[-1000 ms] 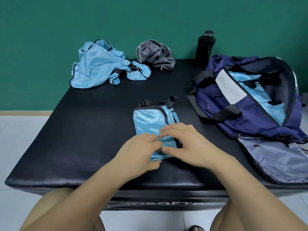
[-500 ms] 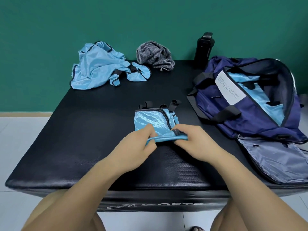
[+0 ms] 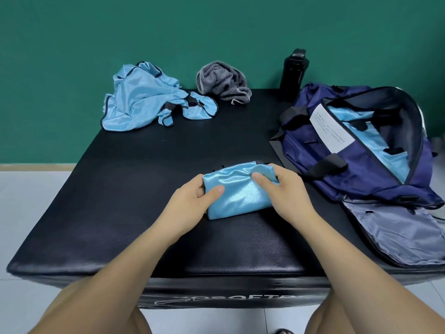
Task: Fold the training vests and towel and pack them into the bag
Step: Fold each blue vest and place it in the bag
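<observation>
Looks like a gym (padded black bench (image 3: 120, 201), green wall (image 3: 216, 27))

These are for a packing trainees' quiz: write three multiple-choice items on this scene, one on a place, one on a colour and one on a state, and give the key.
1. Where does the grey towel lie?
A. On a chair
B. At the far edge of the table, between the crumpled vest and the black bottle
C. On the floor

2. What colour is the outside of the bag?
A. Navy blue
B. Red
C. Yellow

3. What state is the bag in?
A. Zipped shut
B. Turned upside down
C. Open, with light blue fabric inside

Key: 1 B, it sits bunched by the wall between those two. 2 A, its side panels are dark blue. 3 C, its mouth gapes and the fabric shows.
</observation>
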A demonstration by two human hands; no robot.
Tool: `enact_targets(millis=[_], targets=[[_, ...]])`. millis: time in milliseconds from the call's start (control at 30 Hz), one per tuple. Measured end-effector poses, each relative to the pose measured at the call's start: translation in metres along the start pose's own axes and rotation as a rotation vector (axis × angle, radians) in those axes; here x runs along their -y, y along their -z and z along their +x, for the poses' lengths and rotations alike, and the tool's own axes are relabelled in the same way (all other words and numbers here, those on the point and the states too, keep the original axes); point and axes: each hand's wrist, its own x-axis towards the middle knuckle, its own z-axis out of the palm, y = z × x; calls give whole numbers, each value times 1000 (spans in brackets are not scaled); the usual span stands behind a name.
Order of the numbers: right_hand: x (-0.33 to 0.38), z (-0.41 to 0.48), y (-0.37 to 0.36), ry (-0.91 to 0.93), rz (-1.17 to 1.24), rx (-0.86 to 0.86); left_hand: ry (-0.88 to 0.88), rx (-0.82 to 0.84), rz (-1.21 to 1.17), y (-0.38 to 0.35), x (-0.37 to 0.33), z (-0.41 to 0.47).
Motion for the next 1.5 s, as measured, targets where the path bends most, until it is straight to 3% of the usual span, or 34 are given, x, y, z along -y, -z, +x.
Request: enact_targets(millis=[333,567,833,1067,1267,1500], targets=[[-5,1,-7,-112,-117,-67,82,-154,277,-17,9,18],[-7,1,-16,-161,-367,-90,121,-201,370,-24,9,23],[-9,3,-24,-58,-774,-124,89,-291,759,-24,18,26],[-28,11,-32,107,-813,-289,37,-376,840,-21,21,25],[-42,11,-40,146,-835,-377,58,-350,637,-21,22,25],[-49,14,-47,120,-808,-323,152,-342,86,-30,3,20]])
